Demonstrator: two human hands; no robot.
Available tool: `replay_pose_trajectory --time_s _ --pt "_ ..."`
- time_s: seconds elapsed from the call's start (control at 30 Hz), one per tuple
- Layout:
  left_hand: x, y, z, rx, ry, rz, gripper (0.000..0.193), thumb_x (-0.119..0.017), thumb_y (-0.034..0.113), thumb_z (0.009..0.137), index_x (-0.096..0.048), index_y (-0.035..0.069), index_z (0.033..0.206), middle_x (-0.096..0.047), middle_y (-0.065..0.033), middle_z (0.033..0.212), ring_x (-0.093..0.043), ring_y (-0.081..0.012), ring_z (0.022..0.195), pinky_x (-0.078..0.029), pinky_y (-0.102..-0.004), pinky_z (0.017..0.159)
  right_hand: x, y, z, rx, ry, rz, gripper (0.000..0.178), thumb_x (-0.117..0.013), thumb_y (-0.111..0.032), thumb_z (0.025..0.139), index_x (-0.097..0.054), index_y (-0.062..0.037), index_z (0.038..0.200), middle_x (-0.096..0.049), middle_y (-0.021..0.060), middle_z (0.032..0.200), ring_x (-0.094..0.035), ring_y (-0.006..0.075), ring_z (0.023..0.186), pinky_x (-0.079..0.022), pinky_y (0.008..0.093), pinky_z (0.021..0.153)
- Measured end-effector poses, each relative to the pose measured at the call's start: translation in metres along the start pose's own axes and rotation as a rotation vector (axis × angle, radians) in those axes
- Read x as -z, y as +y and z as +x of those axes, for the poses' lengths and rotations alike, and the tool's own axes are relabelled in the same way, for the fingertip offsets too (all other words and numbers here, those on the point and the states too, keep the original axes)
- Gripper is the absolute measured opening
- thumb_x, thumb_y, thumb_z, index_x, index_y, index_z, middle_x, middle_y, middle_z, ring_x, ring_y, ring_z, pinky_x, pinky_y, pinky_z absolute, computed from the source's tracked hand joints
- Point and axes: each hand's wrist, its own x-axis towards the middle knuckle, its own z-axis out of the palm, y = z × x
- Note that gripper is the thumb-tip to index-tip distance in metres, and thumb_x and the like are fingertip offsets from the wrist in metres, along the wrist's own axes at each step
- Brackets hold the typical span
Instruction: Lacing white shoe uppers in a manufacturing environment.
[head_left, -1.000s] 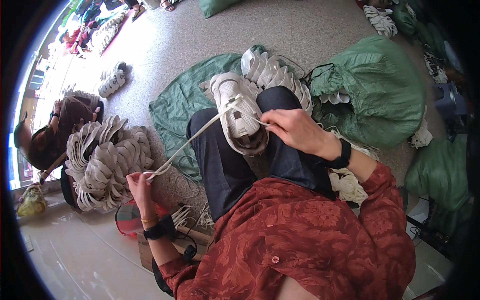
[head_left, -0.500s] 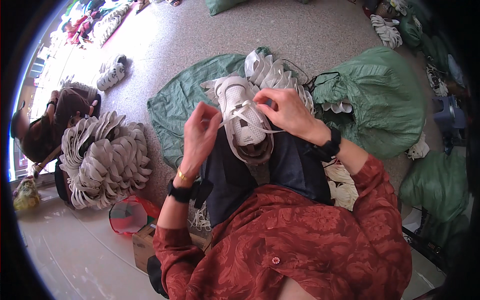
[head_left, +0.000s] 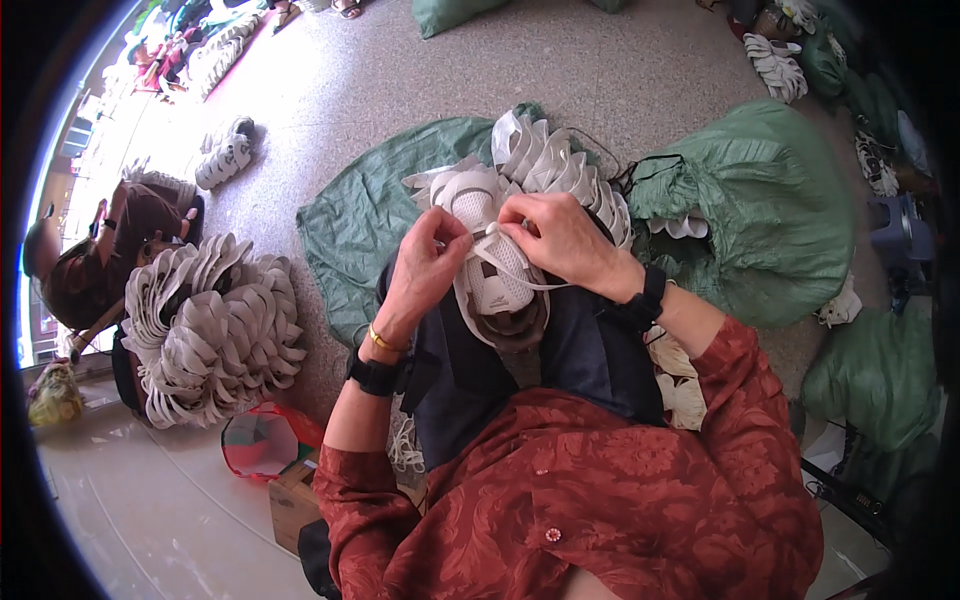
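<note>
A white mesh shoe upper (head_left: 497, 292) rests between my knees, its dark heel opening toward me. A flat white shoelace (head_left: 514, 266) crosses its front. My left hand (head_left: 428, 265) is closed in a pinch on the lace at the left side of the upper. From the right, my right hand (head_left: 568, 240) pinches the lace near the middle of the upper, close to my left fingertips. The fingers partly hide the lace where they meet. Just beyond lies a row of stacked white shoe uppers (head_left: 545, 155) on a green sack (head_left: 370, 190).
A bulging green sack (head_left: 760, 210) with white pieces at its mouth stands to the right. At left are a big bundle of pale shoe parts (head_left: 215, 335), a red-rimmed basket (head_left: 262, 440) and a wooden box (head_left: 292, 505). Another person (head_left: 90, 255) sits at far left.
Both hands have come together over the upper; my left hand moved right onto the lace, and my right hand shifted slightly down and left. The upper sits slightly nearer to me.
</note>
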Motion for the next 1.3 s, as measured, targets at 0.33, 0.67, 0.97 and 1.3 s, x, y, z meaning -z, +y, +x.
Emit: replay_pose_trajectory --time_s 0.33,0.67,0.97,1.3 --pt "0.005 0.007 -0.007 0.155 -0.064 -0.345 0.007 -0.061 0.010 0.098 -0.056 0.005 0.099 -0.055 0.0050 0.093 -0.050 -0.0030 0.088 -0.042 -0.0204 0.080 0.003 -0.010 -0.007 -0.045 0.013 0.048 0.008 -0.066 -0.007 0.088 -0.061 -0.0011 0.091 -0.065 0.0164 0.082 -0.067 0.0344 0.077 -0.052 0.0408 0.067" --pt "-0.005 0.003 -0.020 -0.009 0.119 -0.113 0.025 -0.075 0.010 0.085 -0.053 0.003 0.095 -0.056 -0.0003 0.081 -0.053 -0.0075 0.072 -0.046 -0.0237 0.065 0.012 -0.033 -0.035 -0.044 -0.108 0.045 0.018 -0.073 -0.007 0.083 -0.058 0.0010 0.089 -0.056 0.0149 0.089 -0.063 0.0329 0.075 -0.050 0.0404 0.066" --pt "-0.006 0.006 -0.022 0.011 0.145 -0.061 0.026 -0.075 0.012 0.082 -0.052 0.004 0.089 -0.053 0.0021 0.071 -0.048 -0.0066 0.064 -0.041 -0.0236 0.059 0.032 -0.030 -0.040 -0.139 -0.115 0.031 0.011 -0.067 -0.002 0.085 -0.057 0.0026 0.087 -0.056 0.0146 0.080 -0.060 0.0307 0.071 -0.047 0.0387 0.063" --pt "-0.004 0.015 -0.023 0.090 0.054 -0.306 0.018 -0.071 0.006 0.089 -0.053 0.007 0.091 -0.054 0.0058 0.079 -0.048 -0.0014 0.072 -0.039 -0.0192 0.064 0.026 -0.027 -0.041 -0.219 -0.106 0.138 0.013 -0.069 -0.005 0.087 -0.058 0.0020 0.088 -0.061 0.0131 0.079 -0.063 0.0254 0.069 -0.049 0.0345 0.062"
